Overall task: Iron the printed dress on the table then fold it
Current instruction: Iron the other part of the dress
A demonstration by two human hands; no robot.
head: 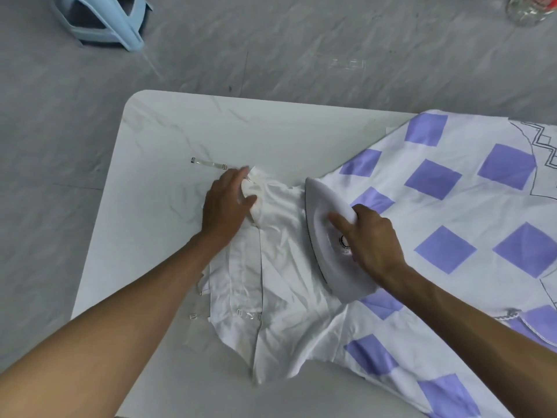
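Dress [437, 206], white with purple squares, lies spread over the right part of the white marbled table [180, 131], its plain white bodice crumpled toward the table's middle; the printed skirt runs off the picture's right edge. The right hand [373, 239] is clenched round the handle of the white iron [328, 236], index finger stretched forward along the top; the iron sits flat on the cloth where bodice meets print, its tip pointing away from the person. The left hand [226, 206] grasps the bodice's far corner, thumb on top and fingers curled over the edge, holding it against the table; a clear strap [211, 165] lies flat on the table just beyond those fingers. On the grey floor [301, 40] past the table stands a pale blue stool [102, 19]; a glass vessel [527, 7] shows at the top right corner.
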